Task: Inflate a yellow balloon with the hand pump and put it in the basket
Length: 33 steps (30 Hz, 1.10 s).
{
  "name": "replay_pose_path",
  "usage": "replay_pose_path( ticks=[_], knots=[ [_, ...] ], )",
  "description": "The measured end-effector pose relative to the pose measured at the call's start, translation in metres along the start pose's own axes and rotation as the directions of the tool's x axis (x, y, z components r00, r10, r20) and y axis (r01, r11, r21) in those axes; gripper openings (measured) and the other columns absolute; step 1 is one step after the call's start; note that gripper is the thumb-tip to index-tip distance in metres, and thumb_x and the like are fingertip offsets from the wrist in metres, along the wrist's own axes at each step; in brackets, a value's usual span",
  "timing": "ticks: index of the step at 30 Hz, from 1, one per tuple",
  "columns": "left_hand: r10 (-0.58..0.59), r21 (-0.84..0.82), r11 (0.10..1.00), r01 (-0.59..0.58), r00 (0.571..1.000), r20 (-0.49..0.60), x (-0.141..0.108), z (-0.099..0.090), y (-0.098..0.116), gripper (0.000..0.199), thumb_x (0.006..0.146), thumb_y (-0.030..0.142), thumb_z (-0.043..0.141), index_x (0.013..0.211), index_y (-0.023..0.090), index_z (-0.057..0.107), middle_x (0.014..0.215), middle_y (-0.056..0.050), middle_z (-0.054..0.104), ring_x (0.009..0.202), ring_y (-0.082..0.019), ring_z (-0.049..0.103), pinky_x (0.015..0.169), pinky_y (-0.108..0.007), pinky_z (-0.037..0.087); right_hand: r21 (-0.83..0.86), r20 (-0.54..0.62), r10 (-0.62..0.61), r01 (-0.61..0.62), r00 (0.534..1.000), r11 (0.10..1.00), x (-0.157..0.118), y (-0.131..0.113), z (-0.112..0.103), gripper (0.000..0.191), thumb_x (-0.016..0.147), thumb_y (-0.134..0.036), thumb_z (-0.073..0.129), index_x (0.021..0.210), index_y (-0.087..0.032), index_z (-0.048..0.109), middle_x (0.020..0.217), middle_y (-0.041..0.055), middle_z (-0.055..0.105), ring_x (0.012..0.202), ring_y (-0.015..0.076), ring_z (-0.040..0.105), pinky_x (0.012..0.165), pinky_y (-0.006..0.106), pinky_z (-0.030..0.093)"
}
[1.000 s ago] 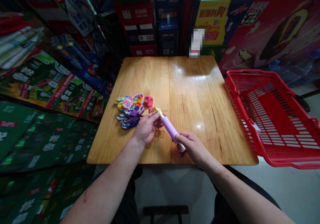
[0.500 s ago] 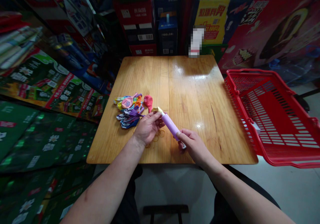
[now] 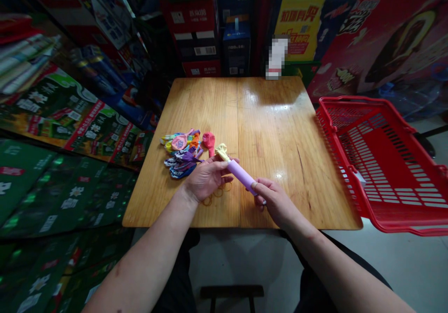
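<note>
Head view: my left hand [image 3: 207, 178] pinches the pale-yellow balloon [image 3: 221, 151] at the far end of the lilac hand pump [image 3: 241, 175], above the near table [image 3: 280, 159]; my right hand [image 3: 275, 197] grips the pump. I judge the balloon fitted but uninflated; the balloon pile [image 3: 182, 156], left, lies limp.

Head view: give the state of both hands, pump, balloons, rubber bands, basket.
Purple pump: held, tilted
Pale yellow balloon: wrinkled, on pump's tip
Left hand: pinching that balloon's neck
Right hand: closed around pump's near end
Pink-red balloon: uninflated
Balloon pile: uninflated
Rubber bands: loose
Red basket: upright
</note>
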<state>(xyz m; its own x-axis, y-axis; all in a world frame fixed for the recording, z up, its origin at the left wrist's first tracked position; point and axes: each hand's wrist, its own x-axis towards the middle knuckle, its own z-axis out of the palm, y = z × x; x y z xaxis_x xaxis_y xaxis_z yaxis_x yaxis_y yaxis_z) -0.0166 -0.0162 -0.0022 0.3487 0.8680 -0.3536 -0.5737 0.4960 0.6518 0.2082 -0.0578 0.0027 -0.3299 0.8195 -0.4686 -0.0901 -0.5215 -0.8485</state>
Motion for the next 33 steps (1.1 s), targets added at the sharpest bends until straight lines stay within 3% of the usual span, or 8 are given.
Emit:
replay_pose_path(
  ticks=[4, 12, 16, 22, 29, 33],
  knots=[
    [0.005, 0.083, 0.996, -0.007, 1.0, 0.024, -0.004, -0.002, 0.004, 0.02, 0.084, 0.015, 0.072, 0.104, 0.018, 0.07, 0.12, -0.011, 0.071, 0.099, -0.021, 0.069, 0.072, -0.028, 0.057, 0.023, -0.001, -0.018, 0.018, 1.0, 1.0, 0.003, 0.0, -0.006, 0.031, 0.085, -0.045, 0.068, 0.073, -0.018, 0.058, 0.051, -0.0048, 0.045, 0.046, 0.0097, 0.041, 0.046, 0.025, 0.03],
    [0.102, -0.008, 0.995, -0.102, 0.993, -0.052, -0.003, 0.01, 0.003, 0.019, 0.082, 0.011, 0.072, 0.1, 0.019, 0.07, 0.11, -0.004, 0.073, 0.089, -0.014, 0.067, 0.071, -0.023, 0.055, 0.063, 0.018, -0.008, 0.007, 1.0, 0.998, 0.008, -0.007, -0.005, 0.025, 0.083, -0.039, 0.067, 0.072, -0.018, 0.06, 0.049, -0.0049, 0.044, 0.045, 0.0097, 0.04, 0.046, 0.025, 0.028],
    [0.09, -0.005, 0.996, -0.09, 0.996, -0.005, -0.004, 0.006, 0.006, 0.019, 0.083, 0.011, 0.07, 0.099, 0.02, 0.067, 0.111, -0.005, 0.073, 0.091, -0.015, 0.067, 0.071, -0.024, 0.056, 0.074, 0.042, 0.028, -0.031, 0.999, 0.997, 0.009, -0.008, -0.005, 0.022, 0.082, -0.036, 0.067, 0.072, -0.017, 0.061, 0.049, -0.0051, 0.044, 0.044, 0.0094, 0.04, 0.045, 0.025, 0.026],
    [0.032, 0.149, 0.988, -0.04, 0.998, 0.058, -0.01, 0.001, 0.014, 0.024, 0.081, 0.012, 0.072, 0.104, 0.016, 0.068, 0.123, -0.012, 0.07, 0.093, -0.017, 0.068, 0.067, -0.022, 0.056, 0.053, 0.052, 0.019, -0.021, 0.998, 0.998, 0.008, -0.007, -0.008, 0.028, 0.081, -0.039, 0.07, 0.068, -0.018, 0.056, 0.05, -0.0051, 0.044, 0.045, 0.0094, 0.04, 0.046, 0.025, 0.026],
    [0.061, 0.006, 0.998, -0.062, 0.997, 0.052, -0.011, 0.005, 0.008, 0.017, 0.084, 0.018, 0.072, 0.102, 0.018, 0.072, 0.121, -0.011, 0.07, 0.095, -0.019, 0.068, 0.069, -0.025, 0.057, -0.079, 0.004, -0.085, 0.085, 0.996, 0.993, 0.009, -0.012, -0.006, 0.032, 0.082, -0.046, 0.071, 0.073, -0.02, 0.056, 0.058, -0.0036, 0.048, 0.051, 0.0102, 0.041, 0.05, 0.026, 0.029],
    [0.071, -0.029, 0.997, -0.071, 0.997, 0.006, -0.007, 0.005, 0.005, 0.02, 0.083, 0.012, 0.071, 0.102, 0.019, 0.072, 0.117, -0.008, 0.071, 0.092, -0.016, 0.068, 0.069, -0.024, 0.056, -0.13, -0.009, -0.115, 0.113, 0.993, 0.985, 0.011, -0.009, -0.005, 0.03, 0.083, -0.046, 0.069, 0.076, -0.02, 0.056, 0.059, -0.0036, 0.049, 0.052, 0.0109, 0.041, 0.051, 0.027, 0.03]
  ],
)
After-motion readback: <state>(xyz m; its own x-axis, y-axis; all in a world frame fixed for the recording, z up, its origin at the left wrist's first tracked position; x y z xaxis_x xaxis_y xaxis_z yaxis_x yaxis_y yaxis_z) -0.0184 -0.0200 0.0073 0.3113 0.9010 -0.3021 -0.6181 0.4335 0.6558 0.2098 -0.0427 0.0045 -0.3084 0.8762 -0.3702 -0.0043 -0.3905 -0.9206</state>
